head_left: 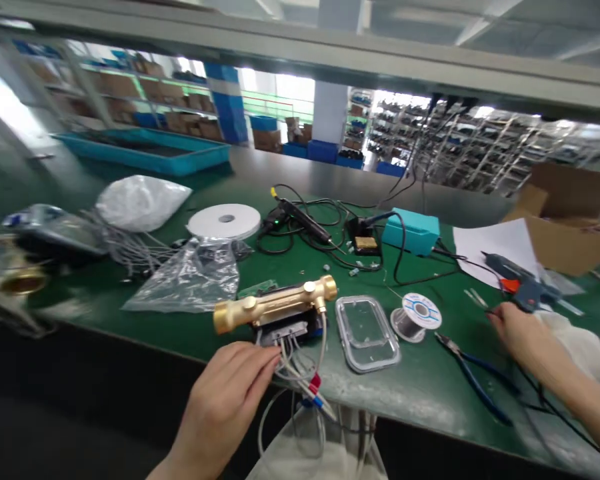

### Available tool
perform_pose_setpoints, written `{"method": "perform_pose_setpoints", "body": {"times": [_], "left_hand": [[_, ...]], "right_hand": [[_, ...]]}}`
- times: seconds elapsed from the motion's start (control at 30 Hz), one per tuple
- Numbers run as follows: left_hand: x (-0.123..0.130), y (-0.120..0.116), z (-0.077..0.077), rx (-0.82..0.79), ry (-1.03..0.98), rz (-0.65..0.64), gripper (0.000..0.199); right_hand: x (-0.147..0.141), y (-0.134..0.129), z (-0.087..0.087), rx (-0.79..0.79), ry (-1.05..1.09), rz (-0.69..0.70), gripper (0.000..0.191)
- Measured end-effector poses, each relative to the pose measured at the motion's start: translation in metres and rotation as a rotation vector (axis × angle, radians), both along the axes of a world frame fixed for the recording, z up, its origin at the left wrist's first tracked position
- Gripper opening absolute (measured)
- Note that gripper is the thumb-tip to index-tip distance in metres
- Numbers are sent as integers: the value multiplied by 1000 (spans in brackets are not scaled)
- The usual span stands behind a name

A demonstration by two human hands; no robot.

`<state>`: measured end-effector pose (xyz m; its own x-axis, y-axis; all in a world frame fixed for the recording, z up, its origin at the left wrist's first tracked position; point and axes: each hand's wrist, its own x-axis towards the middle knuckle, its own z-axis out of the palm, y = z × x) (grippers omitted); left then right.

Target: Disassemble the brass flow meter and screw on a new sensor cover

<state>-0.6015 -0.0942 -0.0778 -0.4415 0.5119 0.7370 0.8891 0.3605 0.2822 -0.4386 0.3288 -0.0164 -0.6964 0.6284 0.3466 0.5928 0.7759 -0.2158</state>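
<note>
- Brass meter body [275, 307] lies on the bench [410, 387], near its edge.
- Left hand [220, 400]: grip clenched on grey wires [293, 363] below the meter.
- Right hand [523, 337]: right of meter, beside blue-handled pliers [473, 377]; grip state unclear.

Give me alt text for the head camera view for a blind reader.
A left hand touches the wires of a brass pipe fitting on a green workbench. The right hand is near blue-handled pliers and a hot glue gun.

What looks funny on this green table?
The brass pipe looks unfinished: a clear lid that may belong to it lies beside it on the green mat, and wires poke out of the black box under the pipe.
</note>
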Motion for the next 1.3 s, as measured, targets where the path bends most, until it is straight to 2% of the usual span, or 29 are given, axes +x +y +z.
{"method": "perform_pose_setpoints", "body": {"times": [0.1, 0.2, 0.27, 0.33, 0.4, 0.47, 0.57, 0.67, 0.87, 0.93, 1.0, 1.07, 1.13, 1.23, 1.3], "left_hand": [[9, 2, 3, -13, -16, 22, 15], [16, 0, -1, -7, -29, 19, 17], [19, -1, -3, -13, -44, 6, 18], [21, -2, -1, -18, -47, -5, 17], [21, -2, 4, -16, -68, 12, 14], [20, -1, 11, -29, -138, 47, 14], [18, 3, 18, -112, -306, 65, 13], [19, 4, 18, -140, -400, 42, 14], [26, 0, 4, 60, -324, -16, 11], [26, -1, -1, 108, -332, 28, 8], [24, -2, -7, 191, -374, 138, 6], [18, -4, -14, 293, -450, 247, 18], [8, -5, -21, 382, -561, 277, 37], [-10, -9, -26, 435, -772, 161, 75], [-23, -11, -26, 386, -907, 14, 85]], "right_hand": [[-5, -21, 4, 25, 3, -13, 19], [-9, -76, 13, -141, 120, 119, 26], [-16, -121, 16, -269, 109, 273, 28], [-26, -159, 16, -320, 101, 451, 26], [-38, -186, 14, -338, 68, 589, 22], [-50, -203, 13, -346, 32, 682, 20], [-66, -216, 13, -364, -37, 742, 19], [-79, -226, 11, -353, -152, 737, 20], [-96, -244, 3, -237, -319, 720, 24], [-98, -247, 4, -236, -348, 711, 25], [-99, -248, 7, -233, -372, 696, 26], [-100, -250, 10, -227, -397, 679, 26], [-102, -253, 14, -223, -426, 658, 26], [-105, -261, 21, -195, -467, 609, 26], [-108, -268, 28, -164, -506, 574, 25]]}}
